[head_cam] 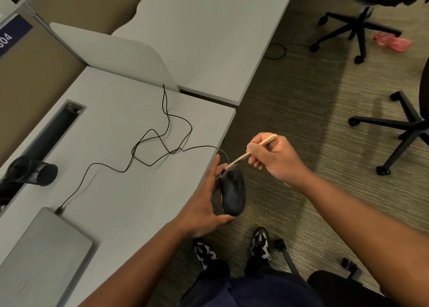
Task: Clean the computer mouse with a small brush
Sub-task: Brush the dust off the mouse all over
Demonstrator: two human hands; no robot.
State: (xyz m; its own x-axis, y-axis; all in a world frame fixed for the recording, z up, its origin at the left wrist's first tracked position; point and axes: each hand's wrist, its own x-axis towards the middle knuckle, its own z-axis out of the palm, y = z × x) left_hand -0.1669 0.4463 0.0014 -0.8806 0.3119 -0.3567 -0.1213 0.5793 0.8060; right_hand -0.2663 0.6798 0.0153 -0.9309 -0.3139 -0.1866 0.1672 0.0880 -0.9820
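Black mouse (232,194), pale wooden brush (256,150), grey desk (130,190), striped carpet (290,93).

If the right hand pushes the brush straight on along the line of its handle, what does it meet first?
Most likely the front end of the mouse: the right hand aims the brush down-left, and its tip appears already there, beside the left hand fingertips.

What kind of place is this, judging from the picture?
Most likely an office: grey desks with a divider panel, wheeled office chairs on carpet, and a closed laptop.
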